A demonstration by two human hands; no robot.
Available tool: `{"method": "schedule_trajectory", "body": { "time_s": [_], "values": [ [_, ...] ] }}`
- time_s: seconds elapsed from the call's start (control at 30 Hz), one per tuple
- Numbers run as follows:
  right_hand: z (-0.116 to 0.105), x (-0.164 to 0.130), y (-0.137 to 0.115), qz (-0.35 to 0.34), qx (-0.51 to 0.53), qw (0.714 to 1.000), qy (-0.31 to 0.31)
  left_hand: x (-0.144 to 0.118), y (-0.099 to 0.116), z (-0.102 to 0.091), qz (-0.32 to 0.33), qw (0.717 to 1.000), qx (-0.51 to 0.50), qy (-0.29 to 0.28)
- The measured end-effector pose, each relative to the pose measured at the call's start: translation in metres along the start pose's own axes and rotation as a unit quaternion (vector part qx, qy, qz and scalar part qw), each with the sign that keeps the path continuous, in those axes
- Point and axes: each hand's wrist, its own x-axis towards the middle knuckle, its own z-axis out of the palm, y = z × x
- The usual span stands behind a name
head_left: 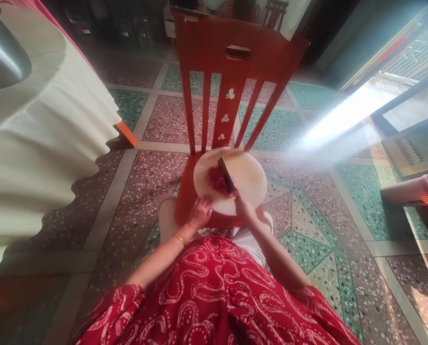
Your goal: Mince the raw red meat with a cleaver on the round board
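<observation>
- The right hand is wrapped around the handle of a cleaver, gripping it at the near edge of the round cutting board.
- From that hand the cleaver runs away from the person and slightly to the left; its long axis lies on a diagonal across the board, handle near, tip far.
- The blade's lower edge sits in or right at the heap of red minced meat, which lies on the left half of the board, just left of and beyond the right hand. Whether the edge is touching the board cannot be told.
- The left hand holds nothing loose: its fingers are curled over the board's near-left rim, pressing on it, just beside the meat but not on it. A gold bangle sits on that wrist.
- Both hands are close to the meat; the left is nearer to the heap itself, the right reaches it only through the blade.
- The board rests on the seat of an orange wooden chair, whose back stands upright beyond it.
- Around the chair is a terrazzo floor; a cloth-draped bench stands well to the left.
</observation>
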Motion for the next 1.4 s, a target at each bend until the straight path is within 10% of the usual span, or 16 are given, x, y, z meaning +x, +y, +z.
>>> {"method": "schedule_trajectory", "body": {
  "time_s": [0.07, 0.23, 0.4, 0.57, 0.73, 0.93, 1.07, 1.27, 1.4],
  "values": [
    [0.002, 0.002, 0.004, -0.003, -0.022, 0.999, -0.045, -0.001, 0.000, 0.000, 0.002, 1.000, -0.002, -0.003],
    [-0.003, -0.002, 0.004, -0.072, -0.021, 0.995, 0.063, 0.000, -0.002, 0.006, 0.003, 1.000, -0.016, 0.001],
    [0.008, 0.002, 0.002, -0.045, -0.084, 0.993, -0.068, 0.001, -0.001, 0.003, 0.002, 1.000, -0.013, -0.003],
    [0.001, 0.002, 0.005, -0.078, -0.035, 0.995, 0.056, 0.001, -0.001, -0.001, 0.009, 1.000, -0.020, -0.003],
    [0.003, -0.003, 0.011, -0.023, -0.083, 0.995, -0.052, 0.000, -0.001, -0.001, 0.018, 1.000, -0.017, 0.003],
    [-0.005, -0.001, 0.007, -0.063, -0.019, 0.994, 0.081, 0.000, -0.005, -0.001, 0.007, 1.000, -0.008, 0.006],
    [0.003, 0.000, 0.006, -0.023, -0.073, 0.996, -0.041, 0.001, -0.004, -0.002, 0.009, 1.000, 0.002, 0.004],
    [0.000, 0.000, 0.005, -0.061, -0.046, 0.995, 0.059, 0.003, -0.004, -0.003, 0.005, 1.000, 0.000, 0.005],
    [0.006, -0.005, 0.008, -0.048, -0.105, 0.992, -0.043, 0.002, -0.002, -0.003, 0.000, 1.000, 0.002, 0.009]
  ]
}}
